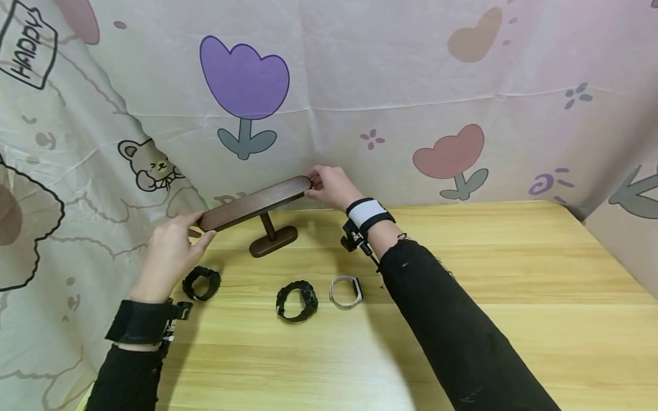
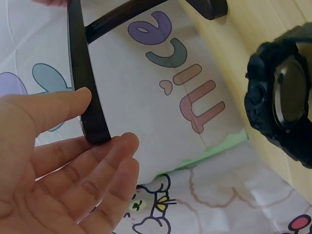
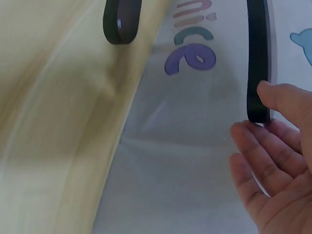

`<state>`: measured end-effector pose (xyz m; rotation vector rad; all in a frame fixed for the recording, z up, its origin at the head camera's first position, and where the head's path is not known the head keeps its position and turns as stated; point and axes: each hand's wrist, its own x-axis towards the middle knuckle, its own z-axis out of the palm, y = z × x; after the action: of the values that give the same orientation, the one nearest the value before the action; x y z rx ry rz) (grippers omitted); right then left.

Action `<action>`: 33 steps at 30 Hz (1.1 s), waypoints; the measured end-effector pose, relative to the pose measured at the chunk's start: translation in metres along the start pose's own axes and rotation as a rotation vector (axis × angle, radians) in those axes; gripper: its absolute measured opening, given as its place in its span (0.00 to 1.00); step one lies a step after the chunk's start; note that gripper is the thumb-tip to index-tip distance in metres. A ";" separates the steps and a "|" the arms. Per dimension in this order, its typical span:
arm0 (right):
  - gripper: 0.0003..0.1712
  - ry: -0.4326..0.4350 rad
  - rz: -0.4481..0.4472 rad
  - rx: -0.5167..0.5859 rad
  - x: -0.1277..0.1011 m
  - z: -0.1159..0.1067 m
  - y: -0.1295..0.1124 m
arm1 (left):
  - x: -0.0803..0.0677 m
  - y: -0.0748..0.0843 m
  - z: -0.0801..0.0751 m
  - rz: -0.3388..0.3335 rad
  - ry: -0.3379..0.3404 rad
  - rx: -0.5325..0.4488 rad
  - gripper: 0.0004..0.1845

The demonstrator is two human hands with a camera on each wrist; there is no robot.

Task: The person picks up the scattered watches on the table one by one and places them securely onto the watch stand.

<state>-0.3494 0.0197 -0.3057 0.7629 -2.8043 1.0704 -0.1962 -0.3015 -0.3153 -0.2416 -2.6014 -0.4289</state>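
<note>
A dark brown wooden T-bar display stand (image 1: 254, 202) has a long top bar, a short post and a rounded base, near the back of the table. My left hand (image 1: 167, 251) pinches the bar's left end; in the left wrist view the thumb lies along its side and the fingertips sit at its tip. At the far right end, my right hand (image 1: 336, 188) pinches the bar between thumb and fingers. The bar slants upward to the right in the head view. A black watch (image 1: 201, 283) stands on its side just below my left hand.
Another black watch (image 1: 297, 301) and a grey-white band with a dark face (image 1: 346, 291) stand at the middle of the wooden table (image 1: 462, 342). A printed cloth (image 1: 349, 68) hangs behind the table's back edge and along the left side.
</note>
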 end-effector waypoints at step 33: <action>0.29 -0.092 -0.073 -0.124 -0.045 -0.074 0.040 | 0.026 0.046 0.027 0.104 -0.109 -0.051 0.27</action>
<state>-0.3382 0.1116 -0.2838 0.9149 -2.8605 0.8630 -0.2193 -0.2472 -0.3135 -0.4273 -2.6715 -0.4565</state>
